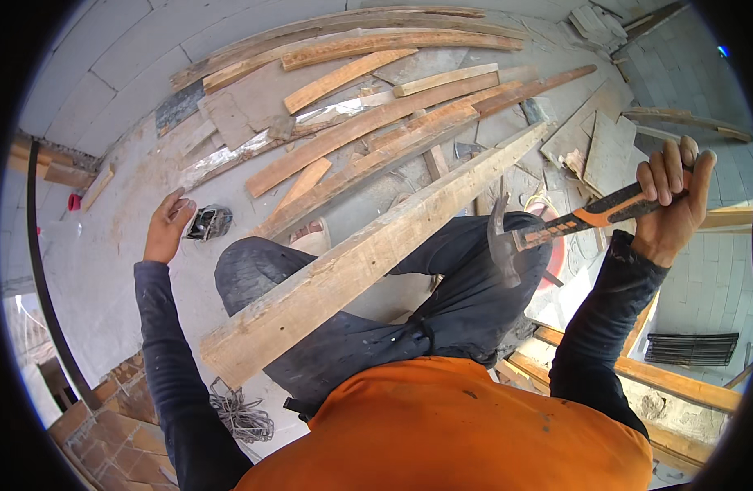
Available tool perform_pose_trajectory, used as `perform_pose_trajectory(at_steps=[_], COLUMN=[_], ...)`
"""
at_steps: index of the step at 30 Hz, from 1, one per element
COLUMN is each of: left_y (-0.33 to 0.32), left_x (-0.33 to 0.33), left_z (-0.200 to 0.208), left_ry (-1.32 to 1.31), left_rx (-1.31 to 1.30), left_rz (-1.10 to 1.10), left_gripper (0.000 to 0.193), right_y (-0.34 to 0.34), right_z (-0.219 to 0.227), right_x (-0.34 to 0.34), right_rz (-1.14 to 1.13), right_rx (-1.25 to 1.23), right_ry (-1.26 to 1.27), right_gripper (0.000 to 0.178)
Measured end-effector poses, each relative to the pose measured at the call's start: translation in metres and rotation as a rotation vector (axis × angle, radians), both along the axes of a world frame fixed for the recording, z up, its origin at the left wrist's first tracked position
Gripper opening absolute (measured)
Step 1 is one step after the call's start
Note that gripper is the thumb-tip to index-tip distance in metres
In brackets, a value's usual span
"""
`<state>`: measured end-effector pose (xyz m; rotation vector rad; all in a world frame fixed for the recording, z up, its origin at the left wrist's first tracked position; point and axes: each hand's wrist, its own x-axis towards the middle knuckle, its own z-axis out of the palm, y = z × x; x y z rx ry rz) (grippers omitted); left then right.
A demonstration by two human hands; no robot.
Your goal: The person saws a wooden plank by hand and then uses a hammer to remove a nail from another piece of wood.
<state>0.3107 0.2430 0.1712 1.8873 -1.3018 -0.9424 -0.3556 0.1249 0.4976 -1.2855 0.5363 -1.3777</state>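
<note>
A long squared timber beam (360, 254) lies slantwise across my thighs, its near end at lower left. My right hand (675, 196) is wrapped round the black and orange handle of a claw hammer (593, 214), raised at the right. The hammer's metal head hangs over my right knee, close beside the beam. Out at the left, my left hand (169, 227) has its fingers curled together in a pinch. Whatever they hold, if anything, is too small to make out. Just right of those fingers, a small dark open container (209, 222) rests on the floor.
Several loose planks (376, 135) lie across the floor ahead of me. Broken boards (593, 151) are piled to the right. A bundle of wire (241, 413) sits by my left hip. A block wall (106, 74) rises at the far left.
</note>
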Motion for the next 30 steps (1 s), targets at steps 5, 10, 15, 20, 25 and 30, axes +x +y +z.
perform_pose_trajectory(at_steps=[5, 10, 15, 20, 25, 30], left_y=[0.073, 0.149, 0.157, 0.105, -0.006, -0.086], left_x=[-0.094, -0.167, -0.211, -0.231, -0.269, -0.310], left_z=[0.186, 0.208, 0.215, 0.275, 0.261, 0.205], left_ry=[0.355, 0.282, -0.128, -0.575, -0.580, -0.344], left_rx=[0.125, 0.179, 0.063, -0.100, 0.025, 0.506], left_rz=[-0.242, 0.042, 0.267, 0.067, -0.629, -0.839], left_gripper=[0.090, 0.106, 0.086, 0.082, 0.086, 0.092], right_y=[-0.026, -0.079, -0.118, -0.142, -0.161, -0.196], right_z=[-0.038, -0.104, -0.133, -0.147, -0.167, -0.182], right_x=[-0.073, -0.123, -0.126, -0.119, -0.137, -0.136], right_rz=[-0.245, -0.219, -0.254, -0.224, -0.086, -0.104], right_rx=[0.052, 0.249, 0.310, 0.358, 0.334, 0.439], right_ry=[-0.130, -0.199, -0.149, -0.098, -0.155, -0.125], right_gripper=[0.035, 0.040, 0.041, 0.039, 0.039, 0.040])
